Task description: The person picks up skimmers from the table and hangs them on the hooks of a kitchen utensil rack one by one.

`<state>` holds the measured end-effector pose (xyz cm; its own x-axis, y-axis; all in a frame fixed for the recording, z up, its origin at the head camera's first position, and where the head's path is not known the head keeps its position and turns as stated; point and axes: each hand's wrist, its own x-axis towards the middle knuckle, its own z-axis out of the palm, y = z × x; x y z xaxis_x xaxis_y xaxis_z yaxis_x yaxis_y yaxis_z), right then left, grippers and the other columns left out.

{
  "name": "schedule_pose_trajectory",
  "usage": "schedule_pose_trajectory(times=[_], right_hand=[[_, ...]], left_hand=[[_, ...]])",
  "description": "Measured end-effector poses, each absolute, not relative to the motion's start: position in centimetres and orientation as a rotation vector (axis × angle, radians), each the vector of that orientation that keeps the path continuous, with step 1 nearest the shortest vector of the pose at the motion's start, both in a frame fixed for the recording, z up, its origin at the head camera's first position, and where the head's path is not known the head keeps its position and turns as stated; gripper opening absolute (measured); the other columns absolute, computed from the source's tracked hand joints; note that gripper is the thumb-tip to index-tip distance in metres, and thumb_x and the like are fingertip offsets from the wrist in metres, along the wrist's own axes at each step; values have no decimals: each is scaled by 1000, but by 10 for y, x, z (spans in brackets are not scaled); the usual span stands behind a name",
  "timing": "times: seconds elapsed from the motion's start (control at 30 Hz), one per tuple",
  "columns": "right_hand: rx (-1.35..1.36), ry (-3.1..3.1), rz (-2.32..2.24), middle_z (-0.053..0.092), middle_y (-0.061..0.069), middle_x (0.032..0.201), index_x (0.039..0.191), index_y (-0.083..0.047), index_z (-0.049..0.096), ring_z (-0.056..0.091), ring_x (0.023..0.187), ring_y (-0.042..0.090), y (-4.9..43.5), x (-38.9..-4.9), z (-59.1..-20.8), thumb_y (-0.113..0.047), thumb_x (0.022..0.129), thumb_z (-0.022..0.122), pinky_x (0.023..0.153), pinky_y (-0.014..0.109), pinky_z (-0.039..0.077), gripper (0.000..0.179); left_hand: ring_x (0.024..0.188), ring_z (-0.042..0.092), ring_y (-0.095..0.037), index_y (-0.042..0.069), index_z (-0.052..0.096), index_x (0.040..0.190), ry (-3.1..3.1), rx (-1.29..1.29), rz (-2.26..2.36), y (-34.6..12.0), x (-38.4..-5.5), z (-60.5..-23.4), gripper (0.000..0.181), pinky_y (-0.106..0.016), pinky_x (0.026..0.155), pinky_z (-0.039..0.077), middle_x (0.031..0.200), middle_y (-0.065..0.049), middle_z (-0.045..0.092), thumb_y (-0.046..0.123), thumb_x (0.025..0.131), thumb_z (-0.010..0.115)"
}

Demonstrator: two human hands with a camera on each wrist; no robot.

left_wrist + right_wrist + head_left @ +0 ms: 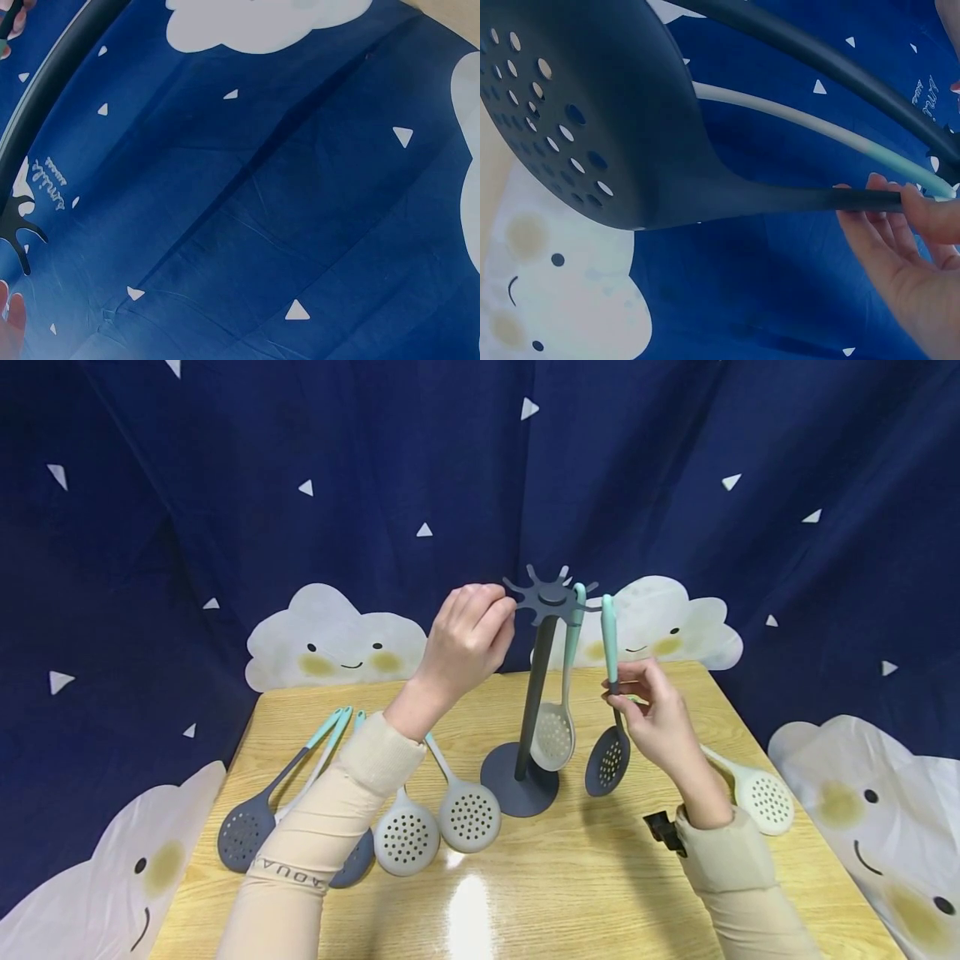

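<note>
A dark utensil stand [538,693] rises from a round base, with a ring of prongs at its top. My left hand [472,627], fingers curled, holds the tip of a prong on the stand's left side; most of that hand is outside the left wrist view. My right hand [656,710] pinches a dark slotted skimmer [608,760] by its shaft, just below the mint handle. The skimmer hangs head down, its handle top right at a prong tip on the right. A grey skimmer [553,737] with a mint handle hangs from the stand beside it.
On the wooden table [570,877] left of the stand lie a dark skimmer [246,835], two pale skimmers [469,817] and other mint-handled utensils, partly behind my left sleeve. A cream skimmer [765,800] lies at the right. A blue curtain [375,460] hangs behind.
</note>
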<state>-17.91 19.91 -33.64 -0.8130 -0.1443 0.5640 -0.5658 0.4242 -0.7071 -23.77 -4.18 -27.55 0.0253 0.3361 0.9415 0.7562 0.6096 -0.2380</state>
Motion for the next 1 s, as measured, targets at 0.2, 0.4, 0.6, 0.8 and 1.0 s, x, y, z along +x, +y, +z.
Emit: schedule_pose_trajectory(times=[0.2,0.4,0.6,0.8,1.0], right_hand=[[600,-2266,1348,59,21,96,106,10,48,59,83,2,195,-180,-339,21,76,56,70,13,50,33],[607,-2261,1352,59,21,95,105,10,48,59,83,2,190,-181,-341,22,76,57,69,14,50,33],[602,-2264,1351,58,19,97,105,9,48,58,83,-1,186,-182,-342,21,75,57,69,14,50,33],[592,-2267,1359,59,19,97,104,8,48,62,83,21,181,-183,-342,20,76,57,69,14,51,32],[581,-2271,1380,59,18,96,103,7,47,63,82,30,177,-185,-343,20,76,58,69,14,51,32]], left_hand=[[75,53,-28,-3,60,82,-1574,-938,-410,-42,-237,-275,6,-36,69,46,85,-14,57,-5,79,55],[75,53,-28,-3,60,82,-1574,-935,-409,-42,-237,-275,6,-36,69,46,84,-14,57,-6,78,55],[74,53,-28,-3,60,82,-1569,-938,-410,-41,-238,-275,7,-36,68,46,84,-14,57,-6,77,56],[74,53,-28,-3,60,82,-1571,-936,-410,-41,-238,-276,7,-36,69,46,84,-14,57,-6,78,55],[75,53,-27,-3,60,82,-1572,-937,-408,-41,-238,-276,7,-36,69,46,85,-14,57,-5,79,55]])
